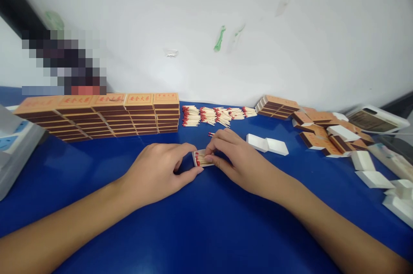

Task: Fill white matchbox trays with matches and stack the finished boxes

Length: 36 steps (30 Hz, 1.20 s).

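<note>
A small white matchbox tray point(194, 158) lies on the blue table, with red-headed matches point(200, 160) in it, heads toward the left. My left hand point(164, 168) grips the tray's left end, index finger at the far side and thumb at the near side. My right hand point(230, 153) is over the tray's right end, its thumb and fingers closed on the matches there; its fingers hide that end. Just beyond it lie a couple of loose matches point(211, 134). To the right of that hand are two white trays point(267, 144), placed end to end.
Stacked matchboxes point(129, 115) form a wall at the back left. Match piles point(214, 115) line the back. More matchboxes point(279, 106) and a heap of sleeves point(329, 132) lie right, near white trays point(374, 179) and a phone point(377, 119). A power strip point(19, 153) stands left.
</note>
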Tool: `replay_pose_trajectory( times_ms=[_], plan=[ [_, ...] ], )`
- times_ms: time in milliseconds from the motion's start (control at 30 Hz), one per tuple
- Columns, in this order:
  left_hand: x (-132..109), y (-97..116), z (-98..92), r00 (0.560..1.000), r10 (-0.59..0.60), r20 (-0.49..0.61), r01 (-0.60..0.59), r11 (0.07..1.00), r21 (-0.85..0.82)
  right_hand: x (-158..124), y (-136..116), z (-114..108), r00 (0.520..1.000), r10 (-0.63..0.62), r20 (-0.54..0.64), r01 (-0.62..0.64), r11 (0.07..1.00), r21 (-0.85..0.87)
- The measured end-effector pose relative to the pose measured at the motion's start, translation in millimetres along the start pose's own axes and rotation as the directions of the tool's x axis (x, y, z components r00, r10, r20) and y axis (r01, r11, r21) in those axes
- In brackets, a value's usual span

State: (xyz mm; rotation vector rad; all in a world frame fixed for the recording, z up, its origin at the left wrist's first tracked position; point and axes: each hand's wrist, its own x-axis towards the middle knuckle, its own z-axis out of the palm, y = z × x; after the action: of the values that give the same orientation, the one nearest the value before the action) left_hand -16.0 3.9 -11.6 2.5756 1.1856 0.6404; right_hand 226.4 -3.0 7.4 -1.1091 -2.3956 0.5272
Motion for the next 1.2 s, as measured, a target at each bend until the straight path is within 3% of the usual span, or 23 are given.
replay_pose_trajectory(
  times_ms=[133,267,333,467,867,1000,1200],
  plan=[
    [-1,0,-0.4,1.000,0.006,0.004,-0.006,1.000,-0.001,-1,8,-1,0.998,0.003,-0.063,-0.005,0.999,-0.037],
    [-3,0,-0.2,1.000,0.014,0.003,-0.014,1.000,-0.009,2,32,-3,0.972,0.078,-0.223,-0.117,0.979,-0.166],
    [-2,0,0.0,1.000,0.016,0.009,-0.016,1.000,-0.004,3,45,-3,0.965,0.096,-0.242,-0.150,0.965,-0.215],
    [-1,0,0.3,1.000,0.006,0.020,-0.007,1.000,0.014,6,57,-1,0.975,0.112,-0.194,-0.156,0.960,-0.232],
    [-1,1,-2.1,1.000,0.001,0.028,-0.002,1.000,0.004,-6,43,-14,0.987,0.157,-0.016,-0.158,0.976,-0.147],
    [-1,1,-1.6,1.000,0.002,0.023,-0.002,1.000,0.003,-6,43,-17,0.981,0.192,-0.031,-0.194,0.970,-0.149],
    [0,1,-1.8,0.999,-0.001,0.035,0.001,1.000,0.003,-5,35,-21,0.953,0.289,0.093,-0.275,0.951,-0.141]
  ],
)
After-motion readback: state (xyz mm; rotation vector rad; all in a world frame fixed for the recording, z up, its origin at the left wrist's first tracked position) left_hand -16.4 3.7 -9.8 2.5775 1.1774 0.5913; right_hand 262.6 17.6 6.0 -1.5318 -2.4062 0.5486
